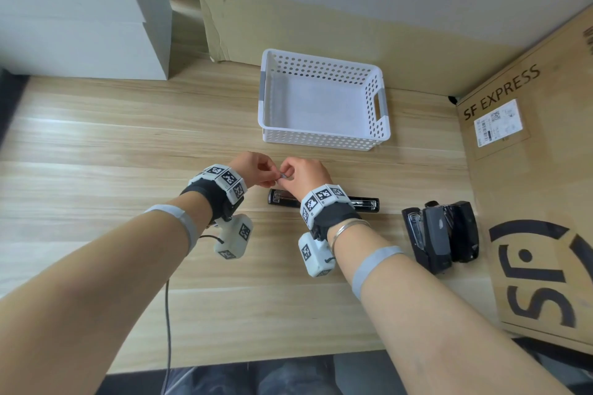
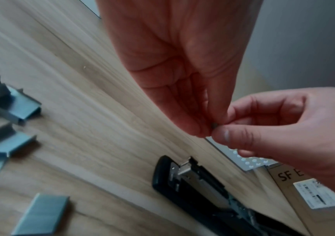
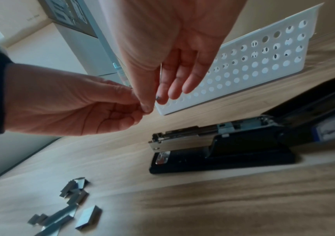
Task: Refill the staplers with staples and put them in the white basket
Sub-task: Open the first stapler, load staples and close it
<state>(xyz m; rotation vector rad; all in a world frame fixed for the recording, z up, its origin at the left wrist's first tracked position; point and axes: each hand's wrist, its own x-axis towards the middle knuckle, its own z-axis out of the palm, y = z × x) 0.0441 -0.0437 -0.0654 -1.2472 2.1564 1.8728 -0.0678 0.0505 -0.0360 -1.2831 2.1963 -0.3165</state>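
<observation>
Pinching a small strip of staples [image 1: 283, 175] between both hands above the tabletop [image 1: 128, 144].

The left hand [image 1: 256, 170] and right hand [image 1: 303, 174] meet fingertip to fingertip, each with thumb and forefinger closed on the tiny grey strip, the other fingers loosely curled. Just below the hands, an opened black stapler [image 3: 213, 148] lies flat with its metal magazine exposed. Loose staple strips [image 3: 69, 212] are scattered on the wood under the left wrist. Beyond the hands stands the white basket [image 1: 324, 141]. Further black staplers [image 1: 442, 234] sit to the right of the right hand.
</observation>
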